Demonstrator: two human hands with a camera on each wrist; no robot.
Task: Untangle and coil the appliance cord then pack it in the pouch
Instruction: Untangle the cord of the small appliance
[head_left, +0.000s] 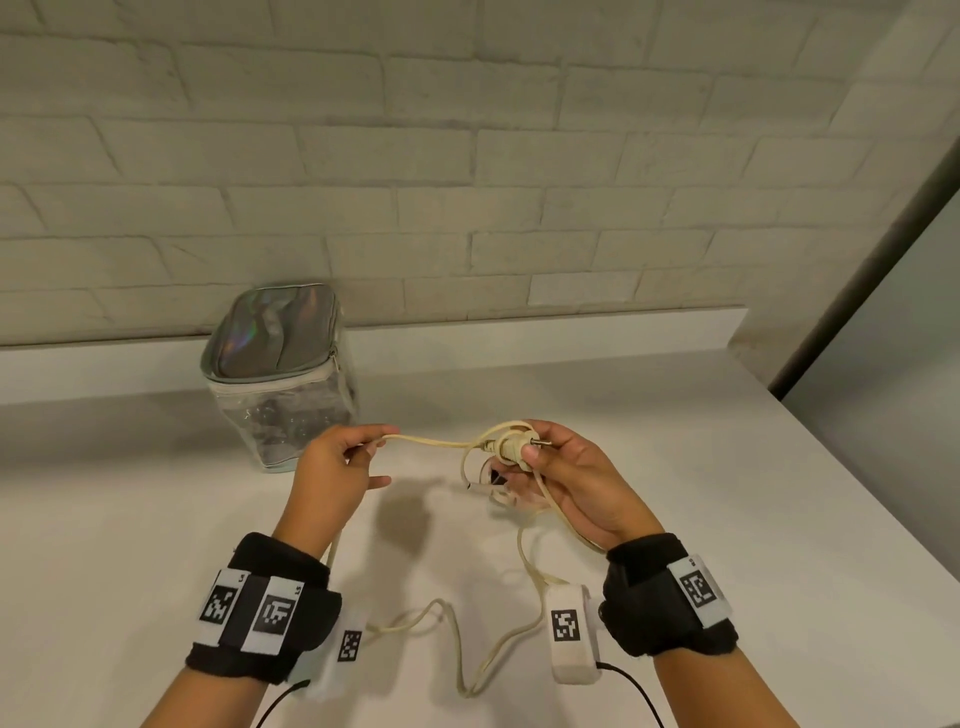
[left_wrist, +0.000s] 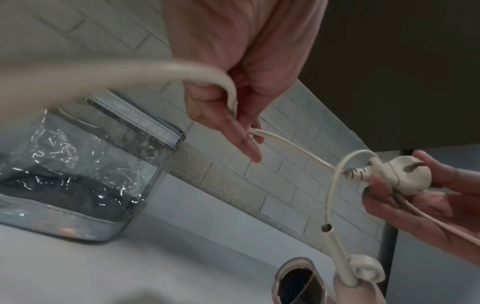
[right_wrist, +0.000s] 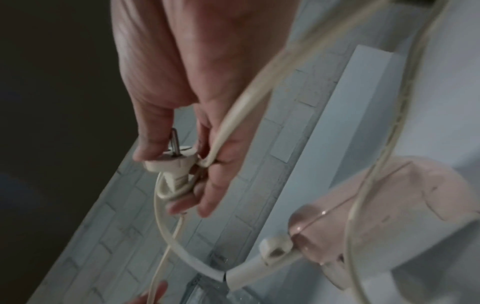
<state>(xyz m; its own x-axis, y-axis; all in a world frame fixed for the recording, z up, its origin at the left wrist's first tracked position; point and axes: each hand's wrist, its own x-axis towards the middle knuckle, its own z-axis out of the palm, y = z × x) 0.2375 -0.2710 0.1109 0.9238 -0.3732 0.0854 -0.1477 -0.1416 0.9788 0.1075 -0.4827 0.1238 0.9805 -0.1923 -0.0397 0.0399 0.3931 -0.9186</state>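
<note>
A cream appliance cord (head_left: 431, 443) stretches between both hands above the white counter. My right hand (head_left: 566, 478) grips its round two-pin plug (head_left: 511, 449), with a cord loop wound around the plug's neck (left_wrist: 337, 170). My left hand (head_left: 337, 467) pinches the cord (left_wrist: 232, 98) a short way from the plug. More cord (head_left: 457, 654) trails in loose curves on the counter near my wrists. The pink appliance (right_wrist: 389, 207) lies under my right hand, its cord entering through a white strain relief (right_wrist: 259, 265). The pouch (head_left: 280, 374), clear-walled with a shiny zipped lid, stands behind my left hand.
A white brick wall (head_left: 467, 156) backs the counter, with a low ledge (head_left: 571, 332) along it. The counter's right edge (head_left: 857, 467) runs diagonally beside a grey wall. Black wrist-camera cables (head_left: 634, 691) hang near the front.
</note>
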